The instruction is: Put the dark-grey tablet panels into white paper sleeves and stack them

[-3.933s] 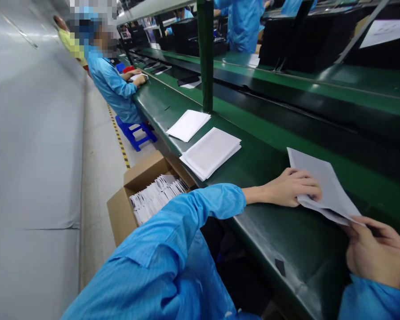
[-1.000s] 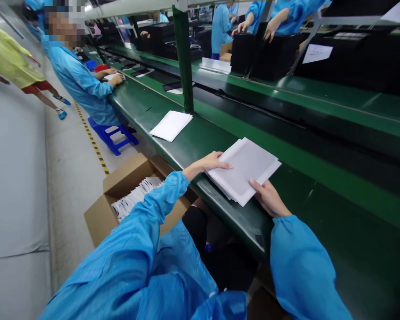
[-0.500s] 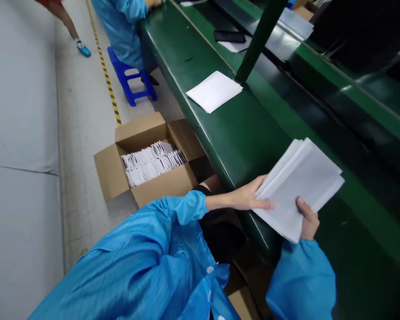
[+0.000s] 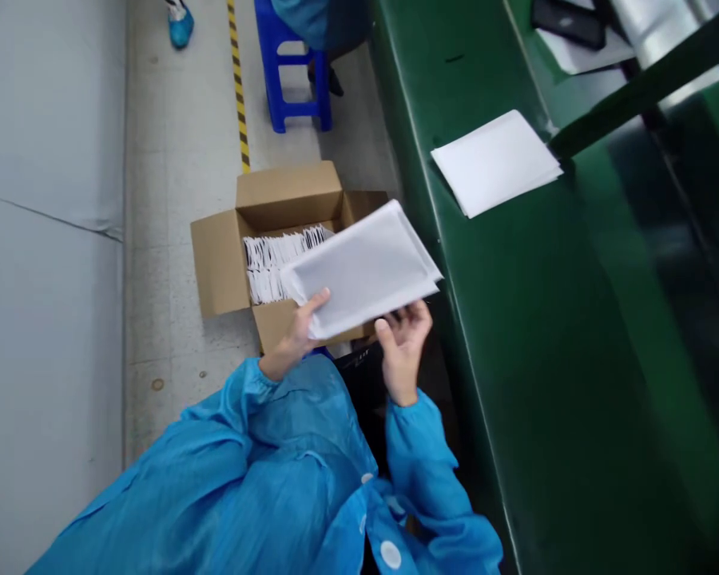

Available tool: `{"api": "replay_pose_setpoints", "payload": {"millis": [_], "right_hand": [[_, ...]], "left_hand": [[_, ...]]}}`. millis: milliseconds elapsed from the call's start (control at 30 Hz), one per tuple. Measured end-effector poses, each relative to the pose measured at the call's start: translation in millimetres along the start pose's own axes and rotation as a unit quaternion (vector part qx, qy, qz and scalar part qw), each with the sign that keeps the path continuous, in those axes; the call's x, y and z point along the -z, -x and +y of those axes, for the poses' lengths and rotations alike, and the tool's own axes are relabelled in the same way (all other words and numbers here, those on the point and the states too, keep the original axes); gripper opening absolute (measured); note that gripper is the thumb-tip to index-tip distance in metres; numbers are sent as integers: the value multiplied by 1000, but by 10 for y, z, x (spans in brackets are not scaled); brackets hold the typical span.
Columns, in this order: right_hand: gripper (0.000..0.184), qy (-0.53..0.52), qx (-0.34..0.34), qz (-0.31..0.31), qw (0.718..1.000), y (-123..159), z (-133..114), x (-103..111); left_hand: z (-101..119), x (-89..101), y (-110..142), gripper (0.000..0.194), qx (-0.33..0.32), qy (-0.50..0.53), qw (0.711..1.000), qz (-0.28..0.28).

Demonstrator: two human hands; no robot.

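Observation:
My left hand (image 4: 303,327) grips the near left corner of a stack of flat white packets (image 4: 365,271), with the thumb on top. The stack is held tilted over the right part of an open cardboard box (image 4: 219,267). Upright rows of similar white packets (image 4: 267,271) with dark edges fill the box, partly hidden under the stack. Just below the stack's right edge is my right hand (image 4: 404,343), its thumb and fingers apart. Its fingertips are at that edge, but whether they touch it I cannot tell.
A green workbench (image 4: 551,343) runs along the right, with another white stack (image 4: 497,164) beside a slanted green post (image 4: 647,92). A dark phone (image 4: 569,22) lies farther back. Beyond the box, a person sits on a blue stool (image 4: 299,108). A grey padded wall (image 4: 48,319) borders the left.
The stack has moved left from above the bench to over the box. My right hand has released its grip on it, while my left keeps hold. The view has swung left and down.

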State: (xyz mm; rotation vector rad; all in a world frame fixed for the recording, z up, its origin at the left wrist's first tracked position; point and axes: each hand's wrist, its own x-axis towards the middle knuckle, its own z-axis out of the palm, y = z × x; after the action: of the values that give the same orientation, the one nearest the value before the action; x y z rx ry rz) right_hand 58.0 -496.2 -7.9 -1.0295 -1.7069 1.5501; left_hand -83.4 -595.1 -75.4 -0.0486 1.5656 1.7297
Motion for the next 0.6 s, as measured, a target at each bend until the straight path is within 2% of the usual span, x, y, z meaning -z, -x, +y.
{"api": "replay_pose_setpoints", "payload": {"millis": [67,133,233,333,467,600], "right_hand": [[56,171,93,4,981,-230,-61,347],[49,351,141,4,926,-451,-71,742],[68,508,146,3,849,-683,24,1143],[78,570,148,-9,808,-798,134,1210],[76,576,152,-23,803,-921,125,1096],[77,586,155,-28,795,-1013,42,1047]], "left_hand": [[-13,258,-406,65,-56,-20,994,91],[-101,474,-853,65,-85,-55,980,172],[-290,667,-1523,67,-48,-99,963,245],[-451,703,-2132,65,2,-139,952,271],[-585,572,-2879,61,34,-208,946,246],[-755,303,-3509,70,45,-284,939,191]]}}
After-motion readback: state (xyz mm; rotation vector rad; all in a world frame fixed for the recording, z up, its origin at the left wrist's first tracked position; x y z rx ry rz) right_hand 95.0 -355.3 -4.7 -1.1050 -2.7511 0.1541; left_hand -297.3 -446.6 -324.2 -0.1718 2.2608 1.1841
